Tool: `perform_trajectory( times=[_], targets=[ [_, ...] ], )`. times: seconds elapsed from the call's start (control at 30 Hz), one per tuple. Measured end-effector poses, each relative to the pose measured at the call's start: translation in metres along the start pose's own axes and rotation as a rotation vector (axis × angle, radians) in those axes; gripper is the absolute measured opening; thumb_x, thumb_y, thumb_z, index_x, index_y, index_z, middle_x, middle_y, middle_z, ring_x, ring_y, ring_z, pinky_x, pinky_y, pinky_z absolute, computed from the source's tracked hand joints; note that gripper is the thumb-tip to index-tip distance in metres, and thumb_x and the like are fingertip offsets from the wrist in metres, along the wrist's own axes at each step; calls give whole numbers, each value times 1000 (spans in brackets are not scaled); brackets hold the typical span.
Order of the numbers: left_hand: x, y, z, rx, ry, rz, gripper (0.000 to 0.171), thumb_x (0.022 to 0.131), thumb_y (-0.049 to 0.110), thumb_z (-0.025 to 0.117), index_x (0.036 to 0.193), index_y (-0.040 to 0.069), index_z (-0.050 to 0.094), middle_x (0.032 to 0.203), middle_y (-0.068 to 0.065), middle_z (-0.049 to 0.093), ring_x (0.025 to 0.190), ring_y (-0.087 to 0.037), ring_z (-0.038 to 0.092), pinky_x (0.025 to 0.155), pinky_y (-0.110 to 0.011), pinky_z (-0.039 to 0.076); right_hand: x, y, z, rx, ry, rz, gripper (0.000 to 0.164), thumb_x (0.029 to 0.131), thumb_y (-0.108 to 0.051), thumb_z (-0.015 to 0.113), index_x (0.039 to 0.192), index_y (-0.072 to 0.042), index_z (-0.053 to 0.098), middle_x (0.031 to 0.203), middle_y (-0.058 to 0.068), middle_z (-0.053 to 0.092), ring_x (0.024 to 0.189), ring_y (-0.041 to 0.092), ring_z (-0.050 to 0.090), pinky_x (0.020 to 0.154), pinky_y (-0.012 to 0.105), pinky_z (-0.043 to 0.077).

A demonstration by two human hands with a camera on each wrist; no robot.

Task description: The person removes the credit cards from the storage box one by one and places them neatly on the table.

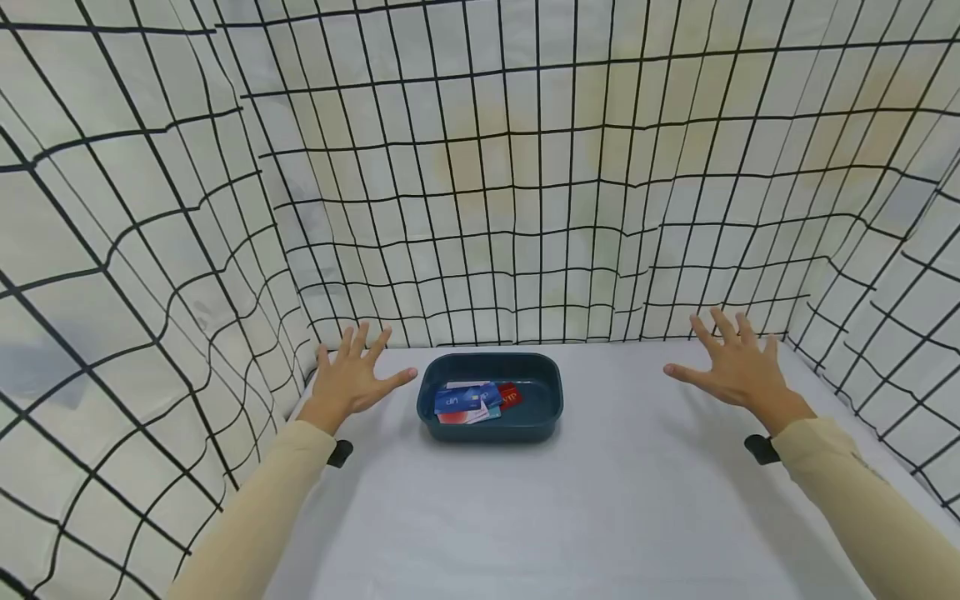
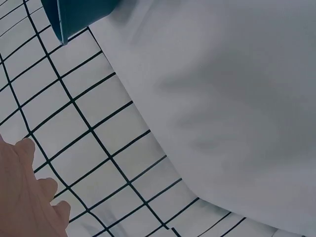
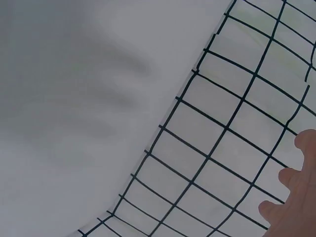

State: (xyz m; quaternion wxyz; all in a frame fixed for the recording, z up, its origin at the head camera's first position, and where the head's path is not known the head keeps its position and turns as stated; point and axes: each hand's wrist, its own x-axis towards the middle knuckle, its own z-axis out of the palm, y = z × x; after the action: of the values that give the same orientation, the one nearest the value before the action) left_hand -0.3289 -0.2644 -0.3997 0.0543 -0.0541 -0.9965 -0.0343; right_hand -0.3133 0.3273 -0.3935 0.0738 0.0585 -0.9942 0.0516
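A dark teal plastic bin [image 1: 536, 425] stands on the white table toward the far edge, between the two hands. Inside it lie several plastic cards, among them a blue card [image 1: 456, 401] on top and a red card [image 1: 510, 395] beside it. My left hand [image 1: 351, 379] is held above the table to the left of the bin, fingers spread, holding nothing. Well to the bin's right, my right hand [image 1: 738, 367] hovers with spread fingers and nothing in it. Only part of each hand shows in the wrist views.
White table [image 1: 570, 517] spreads below both arms. A black grid net over white sheeting [image 1: 525, 200] encloses the back, left and right sides. Each sleeve cuff has a small black device [image 1: 762, 449] at the wrist.
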Motion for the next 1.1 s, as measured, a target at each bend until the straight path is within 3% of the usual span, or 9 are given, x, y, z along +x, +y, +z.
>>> perform_trajectory(
  times=[0.53, 0.9, 1.1],
  targets=[
    [-34, 15, 15, -18, 19, 45, 103, 86, 87, 41, 165, 25, 19, 173, -16, 5, 159, -42, 1, 119, -74, -7, -21, -35, 10, -15, -16, -76, 107, 87, -82, 48, 165, -16, 15, 170, 24, 10, 151, 58, 8, 109, 86, 7],
    [-73, 34, 37, -118, 57, 73, 97, 88, 81, 49, 164, 26, 25, 172, -16, 17, 158, -43, 14, 120, -74, 2, -45, -73, 24, 30, 34, -148, 104, 86, -78, 56, 163, -16, 25, 170, 19, 19, 151, 55, 17, 110, 83, 15],
    [-85, 47, 45, -204, 102, 89, 87, 94, 69, 54, 164, 26, 25, 167, -18, 30, 151, -46, 32, 119, -71, 18, -52, -93, 30, 103, 74, -195, 98, 88, -72, 60, 163, -18, 29, 167, 20, 26, 148, 54, 26, 109, 82, 19]
  ],
)
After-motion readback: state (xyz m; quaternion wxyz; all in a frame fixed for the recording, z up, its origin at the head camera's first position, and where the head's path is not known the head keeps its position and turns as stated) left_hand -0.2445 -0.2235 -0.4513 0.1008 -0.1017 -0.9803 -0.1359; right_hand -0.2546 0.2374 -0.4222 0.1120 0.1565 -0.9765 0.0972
